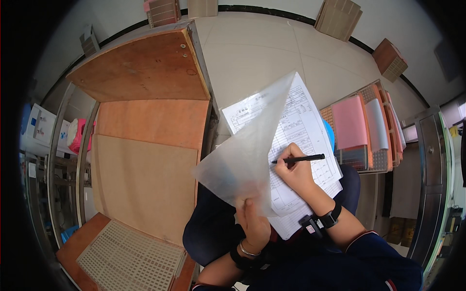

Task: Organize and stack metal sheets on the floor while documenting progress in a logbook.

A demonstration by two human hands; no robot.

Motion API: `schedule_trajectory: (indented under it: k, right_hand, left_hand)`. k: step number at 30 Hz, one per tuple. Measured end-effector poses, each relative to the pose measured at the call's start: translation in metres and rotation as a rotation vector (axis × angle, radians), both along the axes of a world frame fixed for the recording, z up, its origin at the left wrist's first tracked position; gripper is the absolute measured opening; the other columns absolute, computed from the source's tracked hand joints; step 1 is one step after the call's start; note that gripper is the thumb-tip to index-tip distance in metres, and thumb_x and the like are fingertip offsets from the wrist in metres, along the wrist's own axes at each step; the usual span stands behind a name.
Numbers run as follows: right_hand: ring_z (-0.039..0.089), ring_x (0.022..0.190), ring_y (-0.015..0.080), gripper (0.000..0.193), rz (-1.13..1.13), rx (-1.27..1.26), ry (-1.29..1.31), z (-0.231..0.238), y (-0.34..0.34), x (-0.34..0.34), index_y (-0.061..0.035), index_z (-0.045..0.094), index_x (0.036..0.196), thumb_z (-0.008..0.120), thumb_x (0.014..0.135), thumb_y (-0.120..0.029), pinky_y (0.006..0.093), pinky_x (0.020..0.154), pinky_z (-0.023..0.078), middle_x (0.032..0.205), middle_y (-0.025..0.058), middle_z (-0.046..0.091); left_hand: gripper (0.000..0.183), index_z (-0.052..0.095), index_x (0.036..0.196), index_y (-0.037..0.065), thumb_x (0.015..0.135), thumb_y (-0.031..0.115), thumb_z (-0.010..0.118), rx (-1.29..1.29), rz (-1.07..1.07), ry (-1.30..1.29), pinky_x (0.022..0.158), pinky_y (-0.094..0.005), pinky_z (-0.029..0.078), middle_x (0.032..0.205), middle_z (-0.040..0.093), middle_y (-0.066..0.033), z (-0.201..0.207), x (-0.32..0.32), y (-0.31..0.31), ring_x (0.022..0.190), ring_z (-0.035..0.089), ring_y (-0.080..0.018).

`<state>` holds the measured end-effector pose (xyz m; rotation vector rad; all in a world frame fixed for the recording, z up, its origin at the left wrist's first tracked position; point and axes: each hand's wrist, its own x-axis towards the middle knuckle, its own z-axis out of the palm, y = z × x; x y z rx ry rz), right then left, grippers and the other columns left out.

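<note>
Two hands: both belong to one seated person, seen from above, working over papers on the lap.
Far left: a metal rack [57,145] with a pink bundle [77,136] and white boxes [39,123] beside it.
Bench: a wooden bench [145,72] fills the left half; a tan board [145,184] lies on it.
Tray: a pale perforated tray [126,257] lies at the bench's near end, just below the board.
Left hand: the left hand [253,224] is closed on the lower corner of a translucent sheet [247,155], pinching it between thumb and fingers; a bangle sits on its wrist.
Sheet: lifted and curled up off the page, its tip pointing up and right, covering the left part of the form.
Form: a white printed form [306,128] with ruled tables lies on the lap, tilted, between the bench and the stack at right.
Right hand: the right hand [295,169] rests on the form, fingers closed around a black pen [300,158]; a dark band sits on its wrist.
Pen: held nearly level, its length pointing right, its left end touching the form.
Right: a stack of trays [369,131] holding pink and orange sheets stands just beside the form.
Far right: a grey metal cabinet [432,169].
Top: brown perforated boxes [338,18] stand on the pale floor along the wall.
</note>
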<state>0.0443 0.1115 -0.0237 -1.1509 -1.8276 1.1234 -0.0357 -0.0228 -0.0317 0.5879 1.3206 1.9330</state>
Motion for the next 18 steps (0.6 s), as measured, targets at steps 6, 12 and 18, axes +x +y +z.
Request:
schedule_trajectory:
  k: [6, 12, 18]
  right_hand:
    - [0.039, 0.052, 0.0032, 0.016, 0.026, -0.102, 0.098, -0.004, 0.001, 0.003, -0.0059, 0.047, 0.07, 0.062, 0.072, -0.002, 0.0195, 0.046, 0.032, 0.059, -0.0024, 0.048]
    - [0.038, 0.051, 0.0036, 0.015, 0.071, -0.04, 0.048, -0.003, 0.001, 0.001, -0.0056, 0.049, 0.071, 0.064, 0.073, -0.005, 0.0197, 0.046, 0.032, 0.058, -0.0024, 0.048]
    - [0.041, 0.052, 0.0045, 0.015, 0.063, -0.029, 0.034, -0.003, 0.002, 0.001, -0.0049, 0.05, 0.071, 0.065, 0.072, -0.006, 0.0205, 0.047, 0.034, 0.06, -0.0009, 0.052]
  left_hand:
    - [0.026, 0.043, 0.109, -0.001, 0.095, 0.018, 0.031, 0.022, 0.068, 0.169, 0.095, -0.0354, 0.038, 0.115, 0.049, -0.0167, -0.002, 0.003, 0.0, 0.107, 0.049, -0.0225]
    - [0.024, 0.044, 0.105, 0.002, 0.094, 0.02, 0.033, 0.067, 0.121, 0.032, 0.096, -0.0406, 0.037, 0.118, 0.046, -0.0174, 0.002, 0.003, -0.003, 0.109, 0.047, -0.0257]
    - [0.021, 0.045, 0.099, 0.003, 0.094, 0.02, 0.032, 0.082, 0.146, 0.048, 0.096, -0.0404, 0.037, 0.123, 0.043, -0.0177, 0.009, 0.004, 0.0, 0.111, 0.047, -0.0272]
